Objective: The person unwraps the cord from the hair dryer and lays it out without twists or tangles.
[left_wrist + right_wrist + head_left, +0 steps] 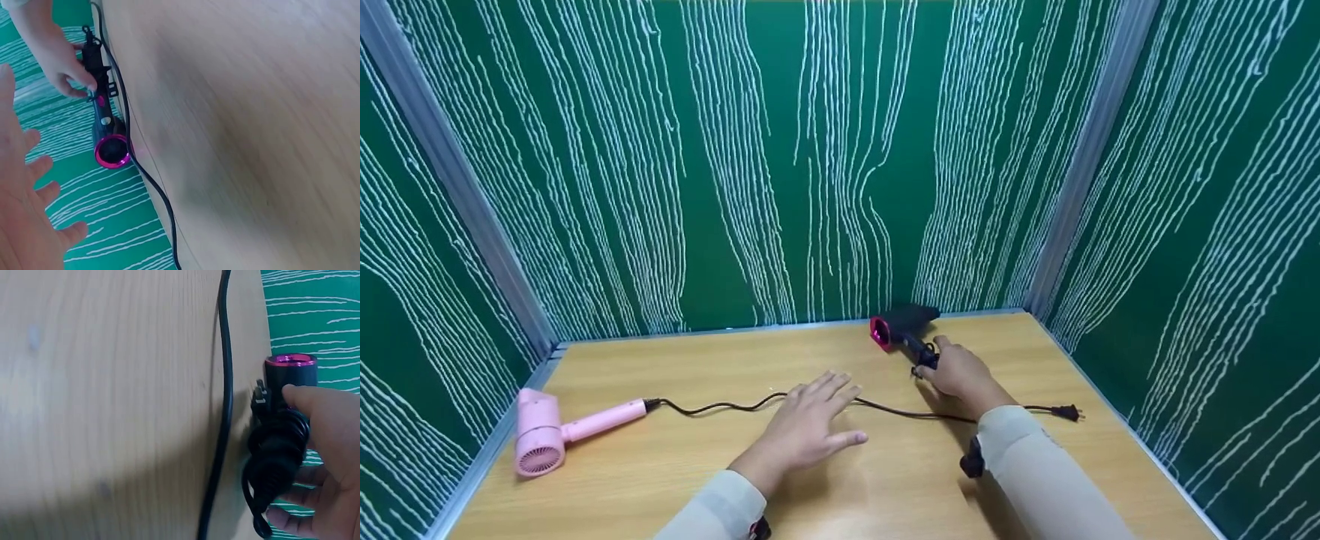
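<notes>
A black hair dryer (911, 321) with a bright pink rim is at the back right of the table, its own cord (277, 450) bundled at the handle. My right hand (962, 373) grips it by the handle; in the right wrist view the thumb lies along one side and fingers show on the other. Fingers spread, my left hand (814, 424) hovers palm down at mid-table, overlapping the long black cord (892, 410) in the head view. That cord runs from the handle of a pink hair dryer (540, 435) lying at the left.
The pink dryer's cord ends in a two-prong plug (1066, 412) near the right edge, passing below my right wrist. Green walls (877, 180) with white wavy lines enclose the wooden table (675, 480) at the back and both sides, with metal posts (1072, 180) at the corners.
</notes>
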Demonstrator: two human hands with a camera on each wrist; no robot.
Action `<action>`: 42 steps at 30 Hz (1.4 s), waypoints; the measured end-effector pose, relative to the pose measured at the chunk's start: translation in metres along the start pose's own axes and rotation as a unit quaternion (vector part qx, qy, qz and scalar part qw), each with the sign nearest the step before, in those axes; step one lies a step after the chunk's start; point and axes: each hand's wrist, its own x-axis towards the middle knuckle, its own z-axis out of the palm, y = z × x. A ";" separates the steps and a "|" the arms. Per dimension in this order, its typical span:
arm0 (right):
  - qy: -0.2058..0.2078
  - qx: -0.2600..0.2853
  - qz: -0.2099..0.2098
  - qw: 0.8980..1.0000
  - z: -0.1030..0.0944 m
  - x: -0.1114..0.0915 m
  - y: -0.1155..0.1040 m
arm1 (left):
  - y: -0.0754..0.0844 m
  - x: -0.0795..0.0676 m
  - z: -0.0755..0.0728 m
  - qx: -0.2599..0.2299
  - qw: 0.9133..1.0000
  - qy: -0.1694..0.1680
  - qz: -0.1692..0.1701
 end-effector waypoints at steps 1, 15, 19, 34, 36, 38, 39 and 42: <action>0.000 0.015 0.000 1.000 0.003 0.002 0.000 | 0.001 0.001 0.001 -0.001 1.000 -0.001 0.002; 0.017 0.090 -0.003 0.996 0.022 0.010 -0.008 | 0.005 0.007 0.011 -0.010 1.000 -0.012 -0.002; 0.018 0.092 0.000 0.996 0.019 0.010 -0.008 | 0.003 0.006 0.010 -0.019 1.000 -0.009 -0.010; 0.065 0.064 -0.106 0.990 0.002 -0.006 -0.024 | -0.025 -0.003 -0.007 -0.109 0.991 0.027 -0.075; 0.065 0.067 -0.121 0.988 -0.001 -0.010 -0.030 | -0.031 -0.005 -0.011 -0.124 0.988 0.037 -0.081; 0.060 0.072 -0.136 0.986 -0.003 -0.015 -0.037 | -0.038 -0.007 -0.015 -0.136 0.986 0.049 -0.085; 0.058 0.070 -0.146 0.985 -0.003 -0.018 -0.041 | -0.042 -0.009 -0.017 -0.142 0.985 0.054 -0.086; 0.059 0.058 -0.185 0.979 -0.003 -0.026 -0.052 | -0.054 -0.015 -0.022 -0.157 0.980 0.070 -0.096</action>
